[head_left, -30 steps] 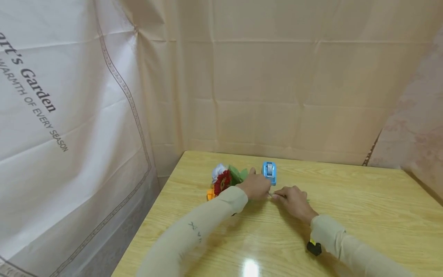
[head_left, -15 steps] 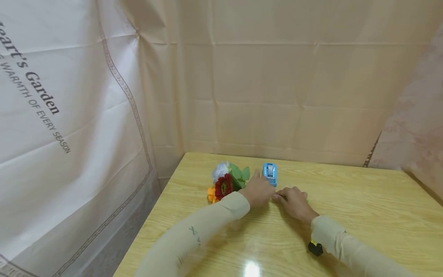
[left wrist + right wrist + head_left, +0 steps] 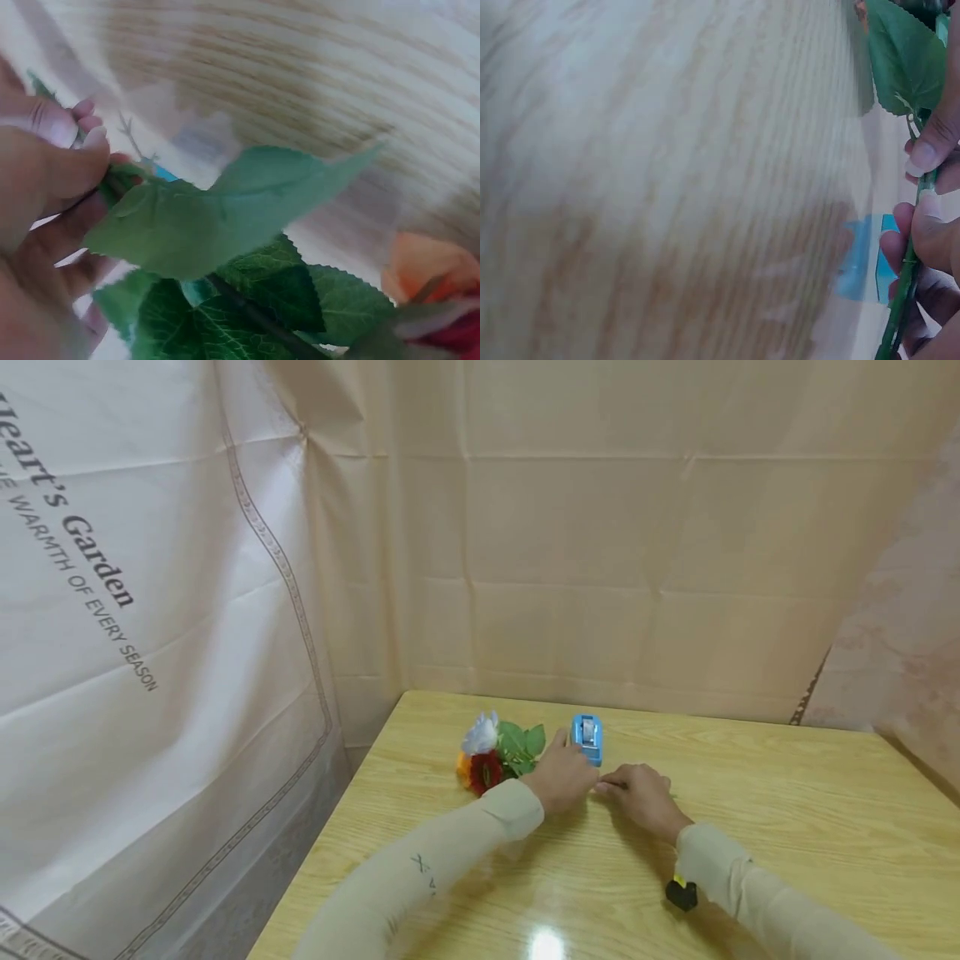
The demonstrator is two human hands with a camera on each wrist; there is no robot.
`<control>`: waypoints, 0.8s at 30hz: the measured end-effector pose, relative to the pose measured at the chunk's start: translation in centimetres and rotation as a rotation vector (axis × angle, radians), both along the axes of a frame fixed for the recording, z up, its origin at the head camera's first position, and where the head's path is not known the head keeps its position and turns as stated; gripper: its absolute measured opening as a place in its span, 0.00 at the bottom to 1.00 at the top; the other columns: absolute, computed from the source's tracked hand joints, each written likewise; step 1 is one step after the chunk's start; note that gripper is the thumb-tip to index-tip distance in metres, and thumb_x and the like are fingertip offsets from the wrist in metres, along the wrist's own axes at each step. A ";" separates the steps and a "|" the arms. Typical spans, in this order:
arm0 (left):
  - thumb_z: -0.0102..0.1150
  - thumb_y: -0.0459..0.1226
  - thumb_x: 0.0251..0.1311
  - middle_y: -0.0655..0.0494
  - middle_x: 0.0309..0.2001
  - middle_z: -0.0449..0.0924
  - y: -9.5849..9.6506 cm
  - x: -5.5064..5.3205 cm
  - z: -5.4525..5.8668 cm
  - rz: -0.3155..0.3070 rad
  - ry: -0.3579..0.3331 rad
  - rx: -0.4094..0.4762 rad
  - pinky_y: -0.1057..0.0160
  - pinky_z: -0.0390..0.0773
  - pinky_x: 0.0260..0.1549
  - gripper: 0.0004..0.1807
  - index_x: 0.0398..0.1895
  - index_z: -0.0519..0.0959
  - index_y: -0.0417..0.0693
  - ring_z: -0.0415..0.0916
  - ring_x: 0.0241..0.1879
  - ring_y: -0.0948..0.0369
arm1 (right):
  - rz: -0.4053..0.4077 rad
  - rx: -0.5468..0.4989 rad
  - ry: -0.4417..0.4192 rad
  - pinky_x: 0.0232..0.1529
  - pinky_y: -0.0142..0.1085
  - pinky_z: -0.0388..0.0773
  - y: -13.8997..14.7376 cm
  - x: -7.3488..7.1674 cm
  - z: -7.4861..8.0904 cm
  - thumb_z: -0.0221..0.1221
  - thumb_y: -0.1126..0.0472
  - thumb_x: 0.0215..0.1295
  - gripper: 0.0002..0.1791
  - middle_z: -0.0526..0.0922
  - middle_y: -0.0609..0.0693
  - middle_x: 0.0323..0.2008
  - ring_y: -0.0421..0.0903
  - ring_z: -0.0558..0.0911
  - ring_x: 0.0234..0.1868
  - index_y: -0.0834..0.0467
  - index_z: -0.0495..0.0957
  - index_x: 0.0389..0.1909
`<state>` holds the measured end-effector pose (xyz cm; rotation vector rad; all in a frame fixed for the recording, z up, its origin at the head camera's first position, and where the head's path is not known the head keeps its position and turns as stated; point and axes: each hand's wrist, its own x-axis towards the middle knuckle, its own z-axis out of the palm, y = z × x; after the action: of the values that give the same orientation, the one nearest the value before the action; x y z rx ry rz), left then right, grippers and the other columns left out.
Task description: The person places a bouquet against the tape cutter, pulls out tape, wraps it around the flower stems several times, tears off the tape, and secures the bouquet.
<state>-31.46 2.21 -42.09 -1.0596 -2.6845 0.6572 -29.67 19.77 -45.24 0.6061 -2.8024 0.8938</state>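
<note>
In the head view a small bunch of artificial flowers lies over the table's far left, with a pale bluish-white flower [image 3: 481, 735], a dark red flower [image 3: 486, 772] and an orange flower [image 3: 464, 768]. My left hand [image 3: 564, 777] grips the green stems just below the leaves [image 3: 225, 202]. Close beside it, my right hand [image 3: 643, 797] pinches the stems [image 3: 906, 289] further down, thumb against fingers, as the right wrist view shows. Right behind the left hand stands a blue tape dispenser [image 3: 587, 739]. The left hand hides part of the stems in the head view.
The hands work above a wood-grain table [image 3: 787, 827]. Beige cloth [image 3: 562, 527] hangs behind it, and a printed pale cloth [image 3: 187, 610] hangs on the left. A black object with a yellow part [image 3: 681, 893] shows by the right sleeve.
The flower heads have turned, with the orange one now further behind the red one. My left hand has shifted slightly right, closing the gap to the right hand. The dispenser stays put.
</note>
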 end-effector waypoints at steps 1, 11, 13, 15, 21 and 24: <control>0.61 0.46 0.72 0.68 0.36 0.84 -0.1 -0.2 0.0 0.011 -0.036 0.040 0.51 0.64 0.56 0.04 0.40 0.85 0.66 0.76 0.39 0.65 | -0.006 0.001 0.004 0.41 0.52 0.60 0.0 0.0 0.0 0.67 0.60 0.67 0.08 0.90 0.52 0.38 0.57 0.85 0.44 0.58 0.90 0.41; 0.58 0.47 0.74 0.70 0.26 0.79 -1.2 -2.1 1.0 0.142 -0.435 0.337 0.46 0.59 0.61 0.11 0.34 0.86 0.58 0.73 0.30 0.67 | -0.013 -0.060 0.001 0.41 0.49 0.57 0.1 -0.1 -0.3 0.67 0.62 0.66 0.08 0.89 0.47 0.36 0.53 0.85 0.42 0.60 0.90 0.42; 0.60 0.47 0.73 0.71 0.25 0.79 -1.2 -2.2 0.7 0.128 -0.420 0.333 0.50 0.60 0.56 0.11 0.34 0.87 0.59 0.72 0.29 0.67 | -0.008 -0.061 0.007 0.41 0.50 0.57 0.1 0.0 -0.5 0.67 0.63 0.66 0.08 0.89 0.47 0.36 0.53 0.85 0.42 0.60 0.90 0.42; 0.60 0.48 0.72 0.71 0.24 0.77 -1.2 -2.2 0.3 0.104 -0.378 0.309 0.54 0.60 0.49 0.11 0.31 0.85 0.59 0.71 0.29 0.67 | -0.008 -0.056 0.013 0.41 0.50 0.57 0.1 0.0 -0.6 0.67 0.62 0.66 0.08 0.89 0.47 0.36 0.53 0.85 0.42 0.60 0.90 0.42; 0.61 0.49 0.71 0.68 0.23 0.76 -1.0 -2.0 0.0 0.036 -0.249 0.234 0.56 0.55 0.43 0.12 0.30 0.84 0.59 0.68 0.29 0.66 | -0.007 -0.039 0.023 0.42 0.53 0.61 0.2 -0.1 -0.6 0.66 0.59 0.68 0.09 0.89 0.49 0.39 0.56 0.85 0.44 0.58 0.90 0.43; 0.61 0.49 0.71 0.68 0.24 0.76 -1.0 -1.8 -0.2 0.015 -0.173 0.188 0.56 0.57 0.44 0.11 0.32 0.85 0.60 0.68 0.30 0.66 | 0.002 -0.037 0.015 0.45 0.59 0.62 0.2 -0.2 -0.5 0.66 0.59 0.68 0.09 0.89 0.51 0.41 0.59 0.85 0.47 0.58 0.90 0.44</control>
<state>-33.31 1.19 -42.27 -1.0920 -2.8337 0.3196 -29.87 20.00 -45.75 0.6078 -2.7666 0.9349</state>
